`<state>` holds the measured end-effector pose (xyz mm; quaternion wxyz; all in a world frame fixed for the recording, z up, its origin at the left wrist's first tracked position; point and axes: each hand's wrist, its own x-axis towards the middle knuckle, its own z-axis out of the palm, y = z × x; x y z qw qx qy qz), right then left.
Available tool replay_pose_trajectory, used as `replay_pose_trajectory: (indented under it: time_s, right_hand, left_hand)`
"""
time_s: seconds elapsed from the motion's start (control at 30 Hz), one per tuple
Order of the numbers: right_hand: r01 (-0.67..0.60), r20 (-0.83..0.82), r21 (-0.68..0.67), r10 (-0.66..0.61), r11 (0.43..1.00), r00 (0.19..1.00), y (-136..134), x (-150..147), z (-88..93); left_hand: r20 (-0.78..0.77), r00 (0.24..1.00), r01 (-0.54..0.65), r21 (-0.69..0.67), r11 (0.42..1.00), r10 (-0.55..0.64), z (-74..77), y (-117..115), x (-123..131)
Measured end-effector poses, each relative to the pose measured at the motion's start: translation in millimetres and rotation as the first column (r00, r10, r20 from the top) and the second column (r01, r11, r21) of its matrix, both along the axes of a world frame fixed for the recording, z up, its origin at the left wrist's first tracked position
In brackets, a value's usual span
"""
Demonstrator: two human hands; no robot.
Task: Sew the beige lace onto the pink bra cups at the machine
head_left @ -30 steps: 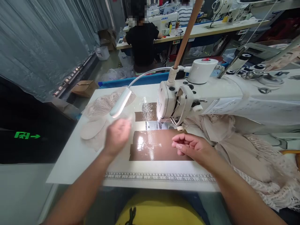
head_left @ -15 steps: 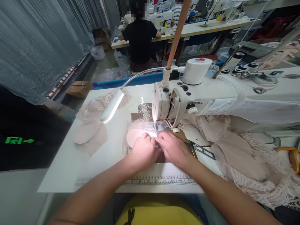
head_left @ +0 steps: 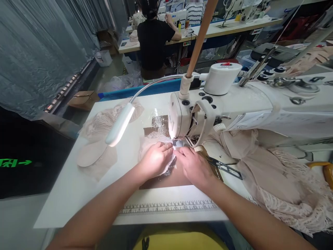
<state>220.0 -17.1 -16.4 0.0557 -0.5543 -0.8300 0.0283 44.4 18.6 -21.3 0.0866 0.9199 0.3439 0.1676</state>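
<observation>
Under the needle of the white sewing machine (head_left: 179, 116) lies a pale pink lace fabric piece (head_left: 149, 140), lit by the lamp. My left hand (head_left: 157, 159) presses on this piece from the left, its fingers together and their tips close to the presser foot. From the right, my right hand (head_left: 194, 165) pinches the fabric's edge just in front of the foot, fingers bent. Both hands hide much of the piece. Beneath them a brown sheet (head_left: 166, 182) covers part of the table. Just right of my right hand lies a dark slotted metal tool (head_left: 226, 168).
More pale lace pieces and a rounded pad (head_left: 91, 153) lie at the table's left. A lamp (head_left: 121, 125) on a bendy neck hangs over them. Finished-looking lace fabric (head_left: 273, 173) is heaped at the right. A printed ruler (head_left: 169, 208) runs along the front edge. Ahead sits a co-worker (head_left: 153, 45).
My left hand has gone from a bunched grip to flatter fingers, slightly up and left. The rounded pad beside it is now covered. The co-worker's right arm has lifted. The view has shifted slightly.
</observation>
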Motion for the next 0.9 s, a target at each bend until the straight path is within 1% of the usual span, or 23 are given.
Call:
replay_pose_trajectory:
  time_s: [0.1,0.23,0.33,0.47,0.57,0.67,0.9]
  right_hand:
    - [0.009,0.003,0.004,-0.009,1.000,1.000,2,0,-1.8]
    - [0.002,-0.017,0.024,-0.002,1.000,1.000,1,2,-3.5]
    - [-0.022,-0.058,0.046,0.025,0.999,0.998,0,5,-4.5]
    - [-0.026,-0.078,0.067,0.032,0.997,0.996,0,6,-6.0]
    - [-0.029,-0.093,0.076,0.036,0.997,0.995,0,6,-7.5]
    - [-0.025,-0.108,0.082,0.034,0.996,0.994,0,7,-9.4]
    - [-0.001,-0.174,0.098,0.018,0.995,0.985,0,10,-14.0]
  left_hand:
    - [0.011,0.999,0.038,-0.015,0.999,-0.037,4.3,7,-2]
    - [0.000,0.999,0.048,-0.033,0.998,-0.048,9.2,8,-4]
    - [-0.002,1.000,0.030,-0.048,0.998,-0.030,8.0,7,-5]
    - [-0.023,1.000,0.003,-0.035,0.999,-0.004,4.7,9,-4]
    - [-0.056,0.998,-0.037,-0.029,0.999,0.035,4.2,12,-2]
    - [-0.086,0.991,-0.101,-0.035,0.994,0.098,4.1,11,-1]
    - [-0.102,0.969,-0.232,-0.039,0.972,0.227,1.8,8,-4]
